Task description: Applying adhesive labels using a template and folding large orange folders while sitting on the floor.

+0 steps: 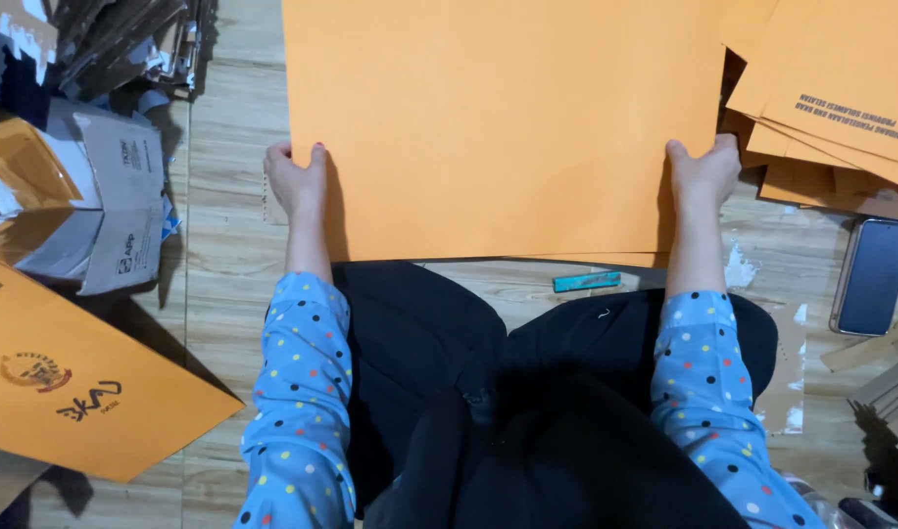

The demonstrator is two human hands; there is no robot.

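Wooden floor (pixel 233 245), seated worker; left hand (pixel 297 181) and right hand (pixel 703 174) pinch opposite edges of large orange sheet (pixel 498 118), keeping it flat, square; printed orange stack (pixel 841 108) beside right

Plain orange paper sheet (pixel 498 118), blue sleeves (pixel 297 392) dotted in red, yellow, black and white, black trousers (pixel 419 333), small teal strip (pixel 586 282), pale wood-grain floor (pixel 228 245).

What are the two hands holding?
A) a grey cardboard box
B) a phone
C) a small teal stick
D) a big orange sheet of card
D: the left hand and the right hand each grip one side edge of the big orange sheet, while the phone lies untouched on the floor.
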